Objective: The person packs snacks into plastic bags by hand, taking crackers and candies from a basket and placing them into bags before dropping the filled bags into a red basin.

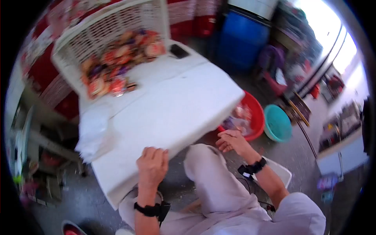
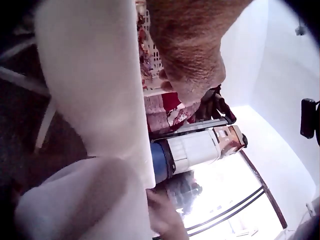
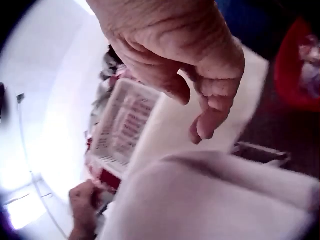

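My left hand (image 1: 152, 166) rests at the near edge of the white table (image 1: 168, 105), its fingers loosely bent and holding nothing. In the left wrist view its back and wrist (image 2: 192, 55) show, and most of the fingers are hidden. My right hand (image 1: 234, 141) hangs above my knee, just in front of the red basin (image 1: 256, 117) of wrapped packets. The right wrist view shows its thumb and fingers (image 3: 217, 95) loosely bent with a gap between them. Wrapped snack packets (image 1: 117, 58) lie heaped in and before a white plastic crate (image 1: 98, 35) tipped toward the table.
A dark phone (image 1: 179, 51) lies at the table's far edge. White plastic bags (image 1: 94, 133) hang over its left side. Beside the red basin stands a green basin (image 1: 277, 123), with a blue barrel (image 1: 241, 39) farther back. My knee (image 1: 205, 160) is close to the table edge.
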A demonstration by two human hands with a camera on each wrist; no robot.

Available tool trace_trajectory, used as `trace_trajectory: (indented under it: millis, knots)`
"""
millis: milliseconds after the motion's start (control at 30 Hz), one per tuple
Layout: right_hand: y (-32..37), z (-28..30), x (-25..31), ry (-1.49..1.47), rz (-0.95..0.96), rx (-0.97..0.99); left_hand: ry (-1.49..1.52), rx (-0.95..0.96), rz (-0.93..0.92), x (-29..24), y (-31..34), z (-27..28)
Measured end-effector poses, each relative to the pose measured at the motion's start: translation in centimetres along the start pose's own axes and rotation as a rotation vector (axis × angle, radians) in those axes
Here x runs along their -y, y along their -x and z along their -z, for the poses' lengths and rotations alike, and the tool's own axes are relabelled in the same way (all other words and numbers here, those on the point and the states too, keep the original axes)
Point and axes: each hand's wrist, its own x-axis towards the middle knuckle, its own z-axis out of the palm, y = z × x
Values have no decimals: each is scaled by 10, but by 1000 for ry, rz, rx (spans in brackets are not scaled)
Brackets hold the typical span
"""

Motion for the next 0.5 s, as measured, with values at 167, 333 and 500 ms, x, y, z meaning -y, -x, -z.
trace_trajectory:
  millis: [167,333,500]
  knots:
    - [-6,-119,113,255,337,344,-37,-206,107,19,-2,14]
    - [-62,-256,141,551,647,535,-32,-504,309,47,2,41]
    - [-134,-367,114,655,1282,261,37,-707,458,60,7,63]
